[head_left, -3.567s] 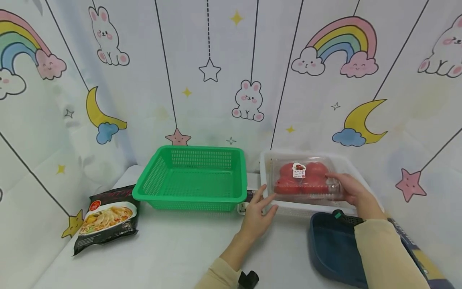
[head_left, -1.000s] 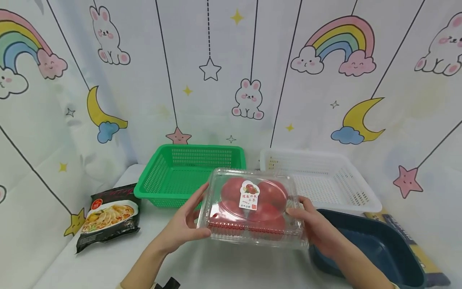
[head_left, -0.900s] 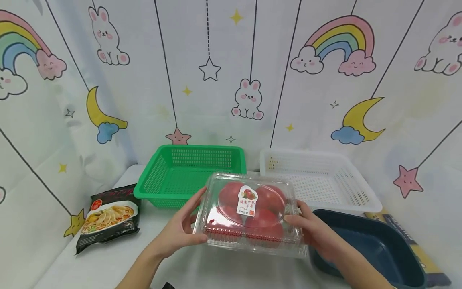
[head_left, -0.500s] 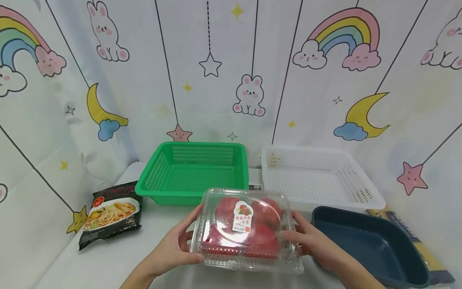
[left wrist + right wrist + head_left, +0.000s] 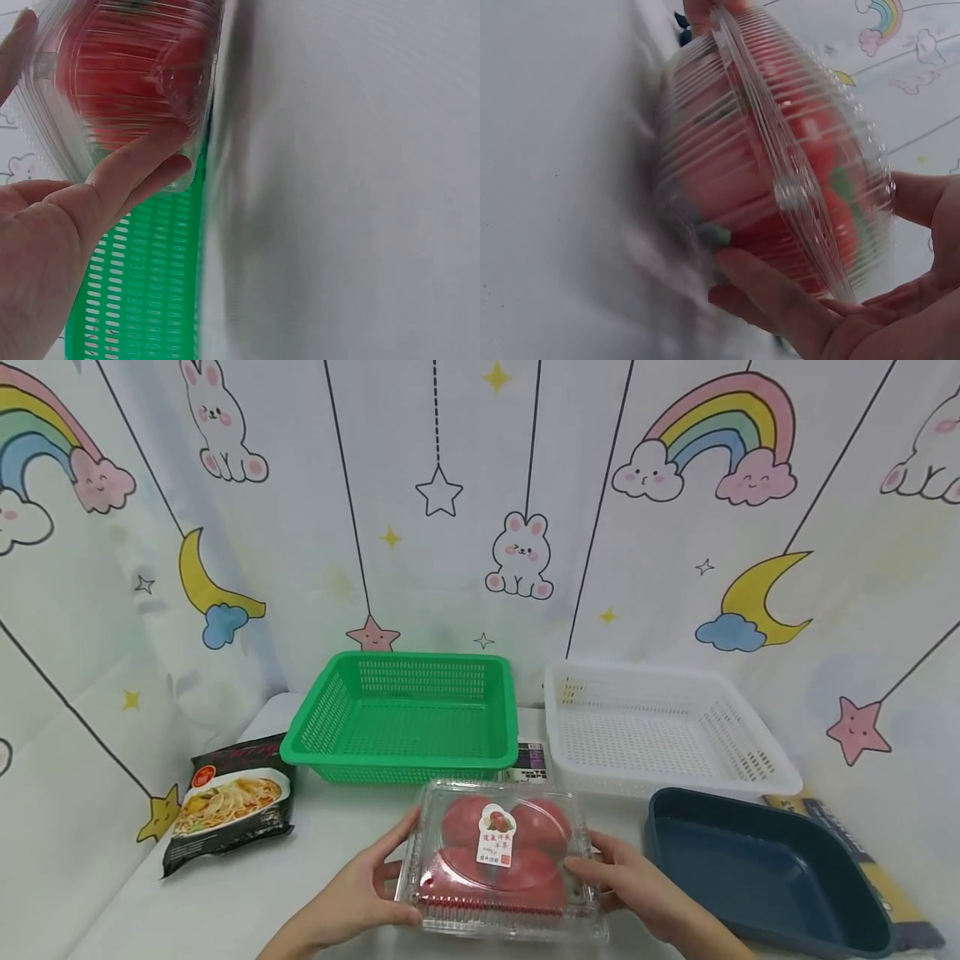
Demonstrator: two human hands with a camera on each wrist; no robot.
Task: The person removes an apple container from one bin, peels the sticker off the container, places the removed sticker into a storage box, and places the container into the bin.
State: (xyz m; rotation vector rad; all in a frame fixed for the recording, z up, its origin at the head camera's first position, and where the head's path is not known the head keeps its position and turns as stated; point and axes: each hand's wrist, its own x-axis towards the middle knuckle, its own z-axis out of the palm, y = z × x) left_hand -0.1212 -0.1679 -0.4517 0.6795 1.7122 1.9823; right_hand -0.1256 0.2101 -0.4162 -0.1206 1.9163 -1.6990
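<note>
A clear plastic clamshell box [image 5: 498, 860] of round red fruit, with a white label on its lid, is between both hands at the front middle of the table. My left hand [image 5: 360, 889] grips its left side, thumb at the front corner; in the left wrist view the fingers [image 5: 142, 165] reach under the box. My right hand [image 5: 637, 885] grips the right side with the thumb on the lid's edge. In the right wrist view, fingers [image 5: 772, 292] of that hand support the underside of the box, which is close over the white table.
A green basket [image 5: 405, 774] and a white basket [image 5: 675, 781] stand behind the box. To the right lies a dark blue tray [image 5: 772, 868], overlapping a yellow and blue packet [image 5: 892, 893]. A black noodle packet [image 5: 232, 802] lies at left. A small printed item [image 5: 530, 762] shows between the baskets.
The clamshell box of fruit was lifted out of the white basket by the right hand, then taken by both hands. It has moved left, toward the person and lower.
</note>
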